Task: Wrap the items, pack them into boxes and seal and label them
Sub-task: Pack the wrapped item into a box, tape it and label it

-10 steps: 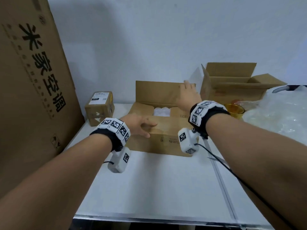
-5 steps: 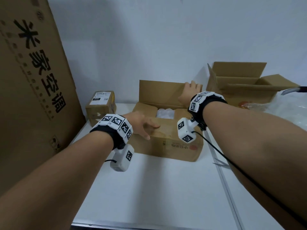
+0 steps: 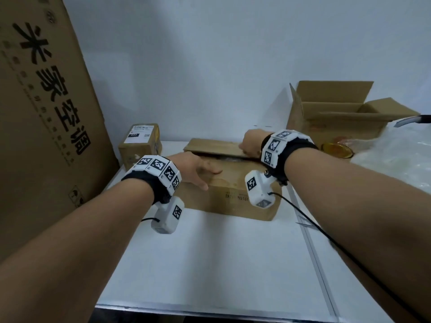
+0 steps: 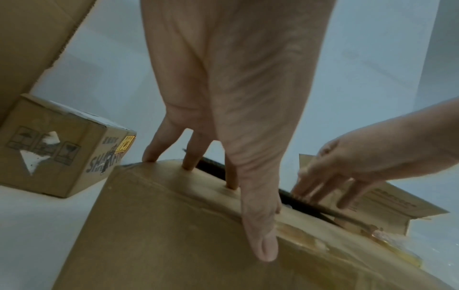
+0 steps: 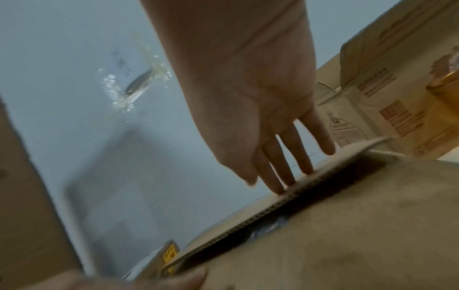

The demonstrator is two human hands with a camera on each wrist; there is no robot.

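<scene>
Box (image 3: 233,197) flaps lie under both flat hands.

The big cardboard sheet (image 3: 42,108) on the left has large black Chinese signs down it, 米家空调, w/ a small handling mark near its bottom. The small box (image 3: 140,144) at the back has a white label w/ "032" in a black bar and a tiny square code; in the left wrist view its side (image 4: 62,149) shows handling marks and letters starting "SHA", rest too smudged. Print on the middle box (image 3: 233,201) and the open box (image 5: 387,109) is too blurry to read.
</scene>
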